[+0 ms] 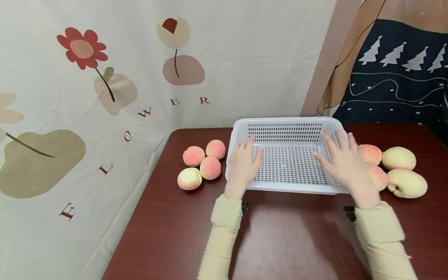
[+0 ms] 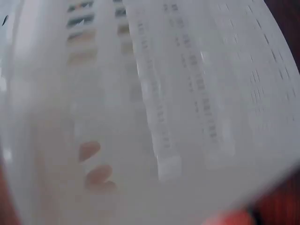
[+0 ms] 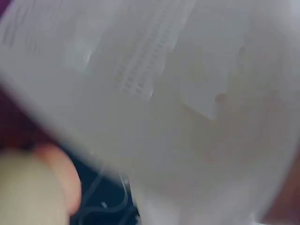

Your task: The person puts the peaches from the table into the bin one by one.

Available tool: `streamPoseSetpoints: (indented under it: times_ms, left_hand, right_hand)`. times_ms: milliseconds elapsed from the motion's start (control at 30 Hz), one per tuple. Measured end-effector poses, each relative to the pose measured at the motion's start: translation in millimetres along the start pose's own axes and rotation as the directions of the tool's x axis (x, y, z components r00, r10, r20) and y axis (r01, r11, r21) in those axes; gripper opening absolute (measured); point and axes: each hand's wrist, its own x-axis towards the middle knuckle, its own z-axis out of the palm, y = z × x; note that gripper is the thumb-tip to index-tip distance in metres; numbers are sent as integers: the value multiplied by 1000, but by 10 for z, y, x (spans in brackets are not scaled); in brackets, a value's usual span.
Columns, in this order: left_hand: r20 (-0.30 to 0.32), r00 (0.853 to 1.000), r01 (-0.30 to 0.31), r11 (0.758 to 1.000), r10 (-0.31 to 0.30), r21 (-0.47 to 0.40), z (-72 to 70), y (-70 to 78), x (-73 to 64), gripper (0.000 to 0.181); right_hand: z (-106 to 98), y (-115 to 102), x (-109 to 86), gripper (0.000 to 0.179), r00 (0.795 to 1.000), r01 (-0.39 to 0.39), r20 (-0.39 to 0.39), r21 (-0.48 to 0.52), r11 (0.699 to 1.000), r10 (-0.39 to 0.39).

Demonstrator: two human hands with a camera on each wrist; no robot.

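Observation:
A white perforated plastic basket (image 1: 287, 188) sits on the dark red table between the hands. Over its left end is my left hand (image 1: 241, 161), fingers extended and thumb spread toward the inside. My right hand (image 1: 344, 161) lies over the opposite end with its fingers spread. Neither hand grips anything in the head view; whether they touch the rim I cannot tell. In the left wrist view the blurred basket (image 2: 187, 93) fills most of the picture. The right wrist view also shows the basket (image 3: 140, 117) close up, with pale yellow and pink peaches (image 3: 28, 192) at lower left.
Several pink and yellowish peaches (image 1: 210, 168) lie left of the basket. On its right are pale yellow peaches (image 1: 399, 158) and pink ones (image 1: 377, 177), partly hidden by the right hand. A flower-printed curtain (image 1: 245, 58) hangs behind the table (image 1: 290, 233).

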Motion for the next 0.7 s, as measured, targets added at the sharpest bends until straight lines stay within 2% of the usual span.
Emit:
streamPoseSetpoints:
  times_ms: [100, 167, 267, 333, 433, 567, 700]
  left_hand:
    - [-103, 995, 8, 1000, -7, 9, -109, -176, -72, 41]
    - [-167, 986, 29, 999, -24, 28, -191, -317, -128, 37]
    - [-220, 973, 76, 996, -66, 37, -284, -559, -212, 36]
    - [-220, 968, 142, 988, -124, 66, -346, -733, -272, 37]
    - [-176, 955, 259, 960, -238, 104, -426, -997, -355, 42]
    - [-109, 921, 388, 906, -374, 170, -496, -1281, -457, 49]
    - [-22, 888, 456, 871, -460, 181, -490, -1474, -547, 53]
  right_hand:
    - [-157, 190, 16, 71, 999, -9, 45, -29, 1000, 10]
    - [-248, 318, 70, 75, 995, -16, 94, -57, 998, 21]
    - [-340, 498, 181, 82, 983, -38, 176, -74, 997, 51]
    - [-348, 588, 266, 86, 976, -53, 205, -77, 996, 68]
    - [-274, 686, 384, 87, 979, -81, 185, -57, 995, 90]
    - [-124, 758, 498, 85, 986, -101, 130, -8, 995, 101]
    - [-39, 793, 566, 83, 979, -125, 169, 75, 989, 111]
